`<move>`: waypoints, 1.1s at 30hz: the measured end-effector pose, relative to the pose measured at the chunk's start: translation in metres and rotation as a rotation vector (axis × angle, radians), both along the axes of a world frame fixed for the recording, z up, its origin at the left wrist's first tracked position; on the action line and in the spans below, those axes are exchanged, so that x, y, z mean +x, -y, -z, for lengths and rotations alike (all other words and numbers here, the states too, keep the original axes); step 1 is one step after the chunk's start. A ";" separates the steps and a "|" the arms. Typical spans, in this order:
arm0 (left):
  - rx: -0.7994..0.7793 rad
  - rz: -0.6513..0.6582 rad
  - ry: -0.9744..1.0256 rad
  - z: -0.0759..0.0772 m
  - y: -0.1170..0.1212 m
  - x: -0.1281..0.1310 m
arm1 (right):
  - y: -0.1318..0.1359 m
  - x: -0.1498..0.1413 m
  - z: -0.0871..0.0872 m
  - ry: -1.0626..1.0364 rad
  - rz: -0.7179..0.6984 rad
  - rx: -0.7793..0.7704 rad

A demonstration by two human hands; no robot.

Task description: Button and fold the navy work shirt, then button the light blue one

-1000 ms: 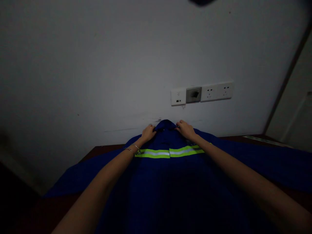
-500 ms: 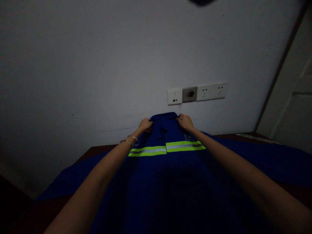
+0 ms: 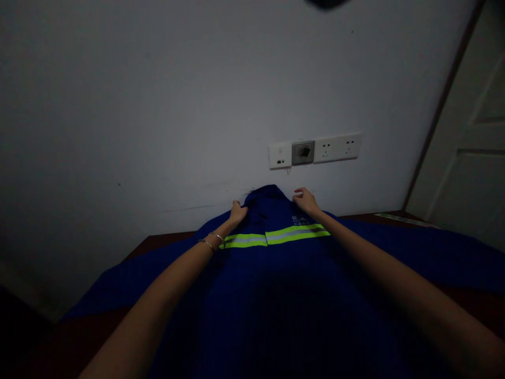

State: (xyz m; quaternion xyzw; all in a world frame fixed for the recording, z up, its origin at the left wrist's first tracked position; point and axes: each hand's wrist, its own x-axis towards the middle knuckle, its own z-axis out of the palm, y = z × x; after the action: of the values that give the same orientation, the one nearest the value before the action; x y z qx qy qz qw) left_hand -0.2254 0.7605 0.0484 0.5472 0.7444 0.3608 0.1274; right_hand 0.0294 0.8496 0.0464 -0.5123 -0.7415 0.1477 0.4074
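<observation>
A dark blue work jacket point(image 3: 252, 284) with a yellow-green and silver reflective band point(image 3: 295, 233) lies spread out, its sleeves reaching to both sides. Its collar point(image 3: 268, 192) rises to a soft peak close to the wall. My left hand point(image 3: 239, 213), with bangles at the wrist, rests against the left side of the collar, thumb apart from the fingers. To the right of the collar is my right hand point(image 3: 306, 201), fingers curved and apart, just over the shoulder and holding nothing. Small pale print shows on the chest beside it. The lower jacket is lost in shadow.
A white wall point(image 3: 177, 116) stands right behind the collar, with a row of sockets and switches point(image 3: 315, 151) on it. The dark red tabletop point(image 3: 165, 241) shows around the jacket. A flat printed strip point(image 3: 406, 219) lies at back right, near a pale door point(image 3: 469, 173).
Both hands have loosened from the collar corners. The collar has gone from a stretched, flat edge to a slack peak. My right hand has moved slightly outward; the view has shifted a little.
</observation>
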 end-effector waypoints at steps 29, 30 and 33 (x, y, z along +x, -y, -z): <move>-0.618 -0.083 -0.093 0.038 0.271 -0.108 | 0.193 0.178 0.076 0.907 0.075 -0.142; -0.577 -0.066 -0.078 0.039 0.270 -0.106 | 0.192 0.179 0.077 0.914 0.059 -0.141; -0.491 -0.078 -0.223 0.043 0.265 -0.098 | 0.188 0.184 0.082 0.906 0.018 -0.117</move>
State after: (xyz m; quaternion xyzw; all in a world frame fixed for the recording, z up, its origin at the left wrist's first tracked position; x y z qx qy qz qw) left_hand -0.3232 0.4957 0.0057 0.5071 0.8396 0.1117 0.1593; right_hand 0.2131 0.6620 -0.0360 -0.5537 -0.8309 -0.0532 0.0134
